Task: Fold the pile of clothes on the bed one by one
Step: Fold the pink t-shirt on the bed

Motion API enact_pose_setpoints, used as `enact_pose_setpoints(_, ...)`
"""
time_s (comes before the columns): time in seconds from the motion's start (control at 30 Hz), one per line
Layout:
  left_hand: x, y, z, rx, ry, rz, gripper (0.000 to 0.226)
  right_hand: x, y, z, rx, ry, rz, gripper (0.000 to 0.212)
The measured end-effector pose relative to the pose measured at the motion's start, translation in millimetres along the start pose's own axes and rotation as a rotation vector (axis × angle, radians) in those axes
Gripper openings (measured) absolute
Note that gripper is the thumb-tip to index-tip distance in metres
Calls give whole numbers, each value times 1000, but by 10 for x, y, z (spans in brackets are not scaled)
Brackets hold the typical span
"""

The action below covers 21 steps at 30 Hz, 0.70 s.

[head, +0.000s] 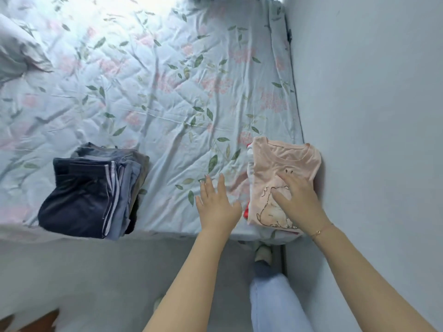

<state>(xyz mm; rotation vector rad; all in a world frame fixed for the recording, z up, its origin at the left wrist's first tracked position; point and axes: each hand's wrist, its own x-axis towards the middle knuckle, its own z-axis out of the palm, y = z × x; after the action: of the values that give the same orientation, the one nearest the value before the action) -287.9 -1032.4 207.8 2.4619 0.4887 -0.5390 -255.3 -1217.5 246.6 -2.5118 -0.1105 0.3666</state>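
1. Pink t-shirt – folded, w/ a cartoon animal print, on top of a small stack at the bed's near right corner, just beside the wall. Neckline points away from us.
2. Right hand – we have it palm down on the shirt's print, fingers straight & spread, pressing flat; nothing gripped. Thin bracelet at the wrist.
3. Left hand – just left of the shirt stack, palm down over the sheet, fingers straight & slightly fanned, holding nothing. We can't tell if it touches the sheet.
4. Items under the pink shirt – a white edge & a red edge show on the stack's left side; the rest is hidden.
5. Dark stack – folded clothes near the bed's front edge, well apart to the left; navy piece w/ white side stripes on top, blue & grey layers below.
6. Bed sheet – pale blue, pink flower & green leaf print, creased.
7. Rumpled grey fabric – far left, at the frame edge.
8. Our jeans leg – light blue denim, below the bed edge beside the wall.
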Motion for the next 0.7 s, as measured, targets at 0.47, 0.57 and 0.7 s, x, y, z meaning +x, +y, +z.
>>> enact_pose_setpoints(0.47, -1005, -3141, -2198, -36, 276, -27, 75, -801, -3031, 1836, -71, -135, -246, 59)
enact_pose_setpoints(0.57, -865, -3486, -2349, -33, 243, -35, 76, -727, -3278, 2168, -51, -182, -237, 57)
enact_pose_setpoints(0.7, -488, -3825, -2482, -65, 219, -24, 66, -429, -3402, 2653, -61, -277, -210, 52)
